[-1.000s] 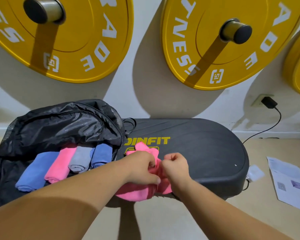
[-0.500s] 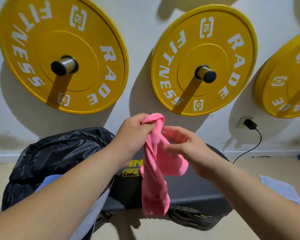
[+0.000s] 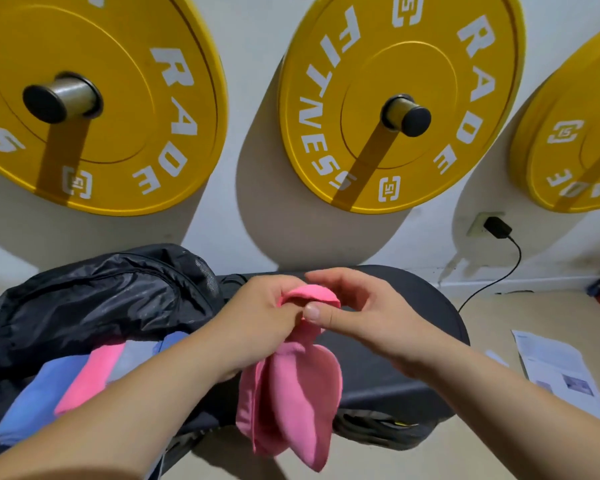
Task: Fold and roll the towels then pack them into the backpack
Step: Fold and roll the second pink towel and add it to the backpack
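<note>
A pink towel (image 3: 293, 403) hangs in the air in front of me, bunched and unfolded. My left hand (image 3: 257, 313) pinches its top edge. My right hand (image 3: 364, 317) touches the same edge from the right, thumb on the cloth and fingers curled over it. The black backpack (image 3: 94, 306) lies open at the left. Inside it several rolled towels lie side by side: a blue one (image 3: 35, 396), a pink one (image 3: 90, 375), a grey one (image 3: 132, 358) and part of another blue one (image 3: 172, 339). My left forearm hides their near ends.
A black padded platform (image 3: 409, 344) lies under my hands against the wall. Three yellow weight plates (image 3: 395, 98) hang on pegs above. A charger (image 3: 497, 227) is plugged in at the right, its cable running down. A paper sheet (image 3: 561, 372) lies on the floor.
The pink towel was lifted off the platform and now hangs from both hands. Since half a second ago my hands have come lower and closer together at its top edge.
</note>
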The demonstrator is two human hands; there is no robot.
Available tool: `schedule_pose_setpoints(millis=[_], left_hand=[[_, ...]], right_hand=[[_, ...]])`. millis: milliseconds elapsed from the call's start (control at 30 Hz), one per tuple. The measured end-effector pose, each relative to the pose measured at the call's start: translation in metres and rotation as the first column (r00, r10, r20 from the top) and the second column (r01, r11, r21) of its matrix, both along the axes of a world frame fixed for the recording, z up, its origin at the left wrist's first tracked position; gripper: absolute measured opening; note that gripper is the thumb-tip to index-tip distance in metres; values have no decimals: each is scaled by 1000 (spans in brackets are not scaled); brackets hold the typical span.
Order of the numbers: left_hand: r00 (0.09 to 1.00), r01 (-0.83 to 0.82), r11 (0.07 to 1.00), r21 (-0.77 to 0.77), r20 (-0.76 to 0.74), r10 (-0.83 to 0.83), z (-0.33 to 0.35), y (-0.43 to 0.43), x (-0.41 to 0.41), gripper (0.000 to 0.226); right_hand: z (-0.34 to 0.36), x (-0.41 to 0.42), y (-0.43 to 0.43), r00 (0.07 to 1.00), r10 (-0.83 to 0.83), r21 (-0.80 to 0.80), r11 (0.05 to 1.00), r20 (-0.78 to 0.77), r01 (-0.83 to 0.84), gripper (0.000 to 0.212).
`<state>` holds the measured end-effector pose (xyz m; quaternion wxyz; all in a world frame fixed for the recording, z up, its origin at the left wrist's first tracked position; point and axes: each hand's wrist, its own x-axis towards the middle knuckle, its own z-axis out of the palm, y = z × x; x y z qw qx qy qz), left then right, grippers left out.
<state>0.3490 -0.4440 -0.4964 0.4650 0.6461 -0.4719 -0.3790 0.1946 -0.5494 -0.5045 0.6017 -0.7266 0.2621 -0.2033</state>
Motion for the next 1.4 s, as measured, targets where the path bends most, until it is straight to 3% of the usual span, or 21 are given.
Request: schedule_pose_setpoints(millis=[133, 267, 367, 500, 567, 800, 933, 1000, 1100, 1200, 1300, 1400], left_hand=[[967, 7, 999, -41, 255, 3, -20, -12, 7, 22], [916, -40, 998, -49, 397, 56, -36, -13, 6, 9], [898, -94, 995, -31, 429, 98, -41, -14, 10, 19], [802, -163, 984, 68, 589, 92, -51, -13, 23, 13], [807, -207, 971, 122, 581, 99, -59, -13, 28, 11], [768, -232, 931, 282, 641, -3, -81, -14, 49, 7], [762, -341, 910, 234, 636, 122, -68, -12, 54, 14], [798, -361, 922, 138, 557, 229, -55, -12, 53, 19], [887, -306, 952, 11, 366, 281, -34, -7, 41, 10], [893, -228, 973, -46, 388, 228, -25, 0, 27, 9], [888, -172, 980, -100, 414, 198, -28, -1, 13, 8], [903, -168, 970, -173, 368, 222, -28, -8, 3, 9]], right_hand=[[-11, 6, -5, 983, -154, -122, 978, 102, 166, 7], [-23, 4, -17, 958, -265, -2, 964, 113, 267, 31], [-28, 1, -21, 930, -365, 89, 928, 30, 361, 35], [-29, -5, -32, 898, -441, 80, 894, -17, 440, 32], [-29, -10, -43, 872, -489, 76, 869, -13, 488, 32], [-41, -46, -89, 606, -794, 143, 594, -54, 792, 36], [-46, -58, -107, 423, -905, 208, 406, -46, 890, 29], [-41, -58, -109, 396, -918, 215, 380, -36, 900, 28], [-28, -49, -96, 563, -826, 55, 561, -19, 826, 35], [-15, -29, -63, 789, -613, -90, 784, 38, 614, 30], [-11, -8, -25, 933, -359, -71, 930, 33, 360, 24], [-11, 5, -3, 987, -158, -28, 987, 8, 158, 21]])
